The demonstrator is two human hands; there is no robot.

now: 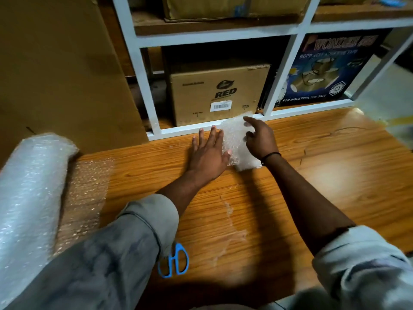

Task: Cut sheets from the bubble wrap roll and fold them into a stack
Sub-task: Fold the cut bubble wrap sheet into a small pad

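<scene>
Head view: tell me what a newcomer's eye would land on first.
First, both hands at the far edge of the table: the left hand lies flat against a folded bubble wrap stack, the right hand rests on it. Next, the big bubble wrap roll at the left, then blue scissors at the near edge, partly under the left sleeve.
</scene>
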